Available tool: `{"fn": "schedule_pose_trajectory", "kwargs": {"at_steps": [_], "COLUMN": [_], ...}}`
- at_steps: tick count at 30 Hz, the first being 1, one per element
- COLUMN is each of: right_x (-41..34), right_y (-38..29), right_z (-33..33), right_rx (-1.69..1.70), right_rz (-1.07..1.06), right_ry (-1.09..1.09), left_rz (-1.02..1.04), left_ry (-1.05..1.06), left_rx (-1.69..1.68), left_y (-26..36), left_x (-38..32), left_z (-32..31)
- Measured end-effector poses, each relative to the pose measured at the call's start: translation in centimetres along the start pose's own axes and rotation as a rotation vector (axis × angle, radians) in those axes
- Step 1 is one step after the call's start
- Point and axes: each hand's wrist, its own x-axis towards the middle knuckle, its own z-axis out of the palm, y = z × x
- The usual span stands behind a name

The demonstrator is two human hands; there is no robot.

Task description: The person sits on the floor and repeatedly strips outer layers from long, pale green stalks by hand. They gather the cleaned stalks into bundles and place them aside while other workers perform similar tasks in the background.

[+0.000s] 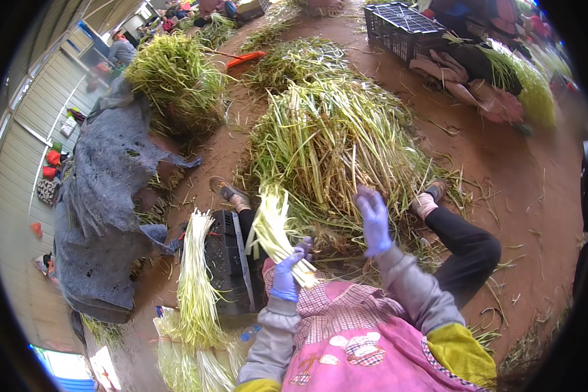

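My left hand (285,280), in a purple glove, is closed around a bundle of pale blanched chives (277,226) above my apron. White stalk ends stick out past the glove on the right. My right hand (374,223), gloved alike, is raised at the near edge of a large heap of untrimmed chives (330,142), with nothing visible in it; its fingertips are blurred. The heap lies between my feet, its leaves green-yellow with brown, withered strands. To my left, a trimmed bunch of chives (196,279) rests beside and partly over a black plastic crate (228,259).
More pale bunches (176,353) lie at lower left. Grey cloth (112,206) covers a mound at left, near another tall heap (176,83). An orange-red scoop (245,60) lies beyond. A black crate (404,29) stands at upper right, near other people (475,14).
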Motion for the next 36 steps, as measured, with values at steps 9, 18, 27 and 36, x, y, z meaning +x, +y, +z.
{"fn": "schedule_pose_trajectory", "kwargs": {"at_steps": [9,18,27,36], "right_x": [16.3,9.2,-4.0,-5.7], "right_y": [3.7,0.8,0.1,-1.8], "right_z": [2.3,1.3,-0.8,-5.3], "right_rx": [-1.123,-0.579,-0.577,-0.973], "right_rz": [-0.312,0.035,-0.170,-0.132], "right_ry": [0.045,-0.286,-0.615,-0.177], "left_rz": [0.020,-0.031,-0.067,0.088], "left_ry": [-0.161,0.045,0.123,0.215], "left_rx": [-0.566,-0.197,0.383,-0.027], "left_y": [1.7,-0.2,-1.4,0.9], "left_x": [1.9,3.3,2.6,2.1], "left_z": [0.8,2.5,3.6,4.7]}}
